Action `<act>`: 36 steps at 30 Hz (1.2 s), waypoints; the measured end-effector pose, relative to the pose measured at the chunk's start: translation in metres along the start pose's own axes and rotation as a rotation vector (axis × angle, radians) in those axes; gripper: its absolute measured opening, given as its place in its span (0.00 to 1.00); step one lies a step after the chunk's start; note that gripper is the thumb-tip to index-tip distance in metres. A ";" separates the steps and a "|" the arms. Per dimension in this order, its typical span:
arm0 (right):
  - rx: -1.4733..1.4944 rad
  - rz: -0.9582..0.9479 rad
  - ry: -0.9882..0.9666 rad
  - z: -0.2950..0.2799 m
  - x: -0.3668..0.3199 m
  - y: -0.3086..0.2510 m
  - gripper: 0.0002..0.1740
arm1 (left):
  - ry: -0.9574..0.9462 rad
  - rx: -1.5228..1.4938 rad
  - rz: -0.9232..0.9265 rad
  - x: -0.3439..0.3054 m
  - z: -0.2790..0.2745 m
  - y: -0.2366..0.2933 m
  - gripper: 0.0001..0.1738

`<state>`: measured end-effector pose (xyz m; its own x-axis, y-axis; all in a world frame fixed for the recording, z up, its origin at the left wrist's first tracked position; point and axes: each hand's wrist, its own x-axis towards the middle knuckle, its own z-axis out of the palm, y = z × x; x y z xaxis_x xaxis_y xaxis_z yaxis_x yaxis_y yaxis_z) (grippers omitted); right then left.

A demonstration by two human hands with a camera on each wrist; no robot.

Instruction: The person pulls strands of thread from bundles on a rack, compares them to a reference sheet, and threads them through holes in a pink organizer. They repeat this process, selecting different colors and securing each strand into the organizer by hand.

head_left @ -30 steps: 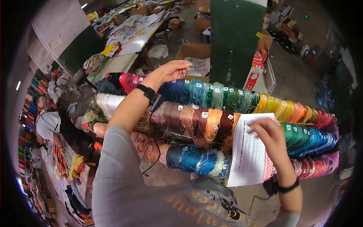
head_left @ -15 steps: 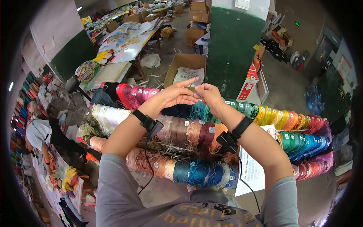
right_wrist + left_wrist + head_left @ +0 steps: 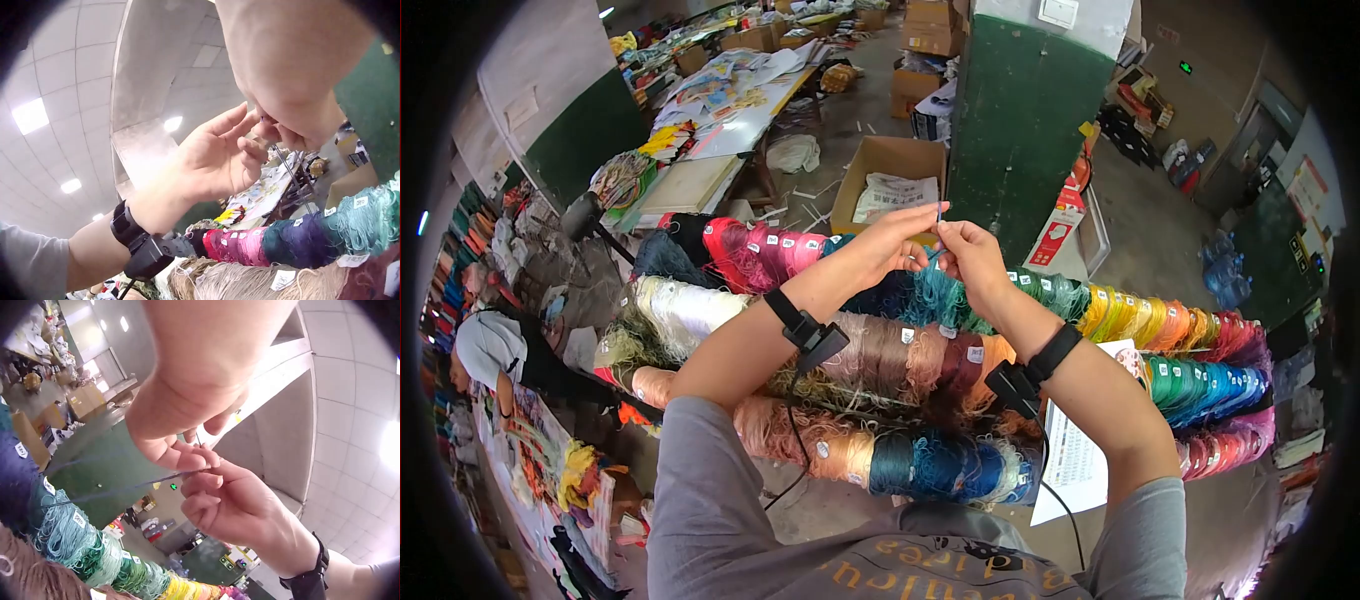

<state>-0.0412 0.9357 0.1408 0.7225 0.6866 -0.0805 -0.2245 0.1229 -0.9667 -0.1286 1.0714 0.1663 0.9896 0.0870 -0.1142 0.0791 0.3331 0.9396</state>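
Note:
Both hands meet above the back row of coloured thread skeins (image 3: 940, 285) in the head view. A thin dark blue thread (image 3: 134, 486) runs from the fingers down to the blue and teal skeins. My left hand (image 3: 900, 240) holds the thread, its index finger stretched forward. Right beside it, my right hand (image 3: 975, 262) pinches the thread between thumb and index finger. In the right wrist view, strands of the thread (image 3: 286, 165) hang below the touching fingertips. A printed white sheet (image 3: 1072, 465) lies under the right forearm.
Rows of skeins with white number tags, such as the yellow skeins (image 3: 1125, 312), stretch across the front. Behind stand an open cardboard box (image 3: 855, 205) and a green pillar (image 3: 1025, 140). Another person (image 3: 490, 350) bends over a table at left.
The right hand has left the printed sheet and come up beside the left hand. The two hands now work together on the thread. The head view has shifted slightly.

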 end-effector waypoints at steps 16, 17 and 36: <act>-0.158 -0.056 -0.075 -0.014 -0.008 -0.013 0.11 | 0.109 -0.010 0.008 0.027 -0.044 -0.013 0.20; -0.147 0.000 -0.081 -0.017 -0.010 -0.016 0.11 | 0.102 -0.009 0.006 0.027 -0.047 -0.014 0.20; -0.273 -0.067 -0.106 -0.013 -0.029 -0.023 0.12 | -0.039 -0.052 -0.005 0.018 -0.029 -0.011 0.30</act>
<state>-0.0482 0.9040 0.1623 0.6539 0.7565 -0.0025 0.0160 -0.0171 -0.9997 -0.1153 1.0961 0.1449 0.9933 0.0491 -0.1049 0.0783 0.3821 0.9208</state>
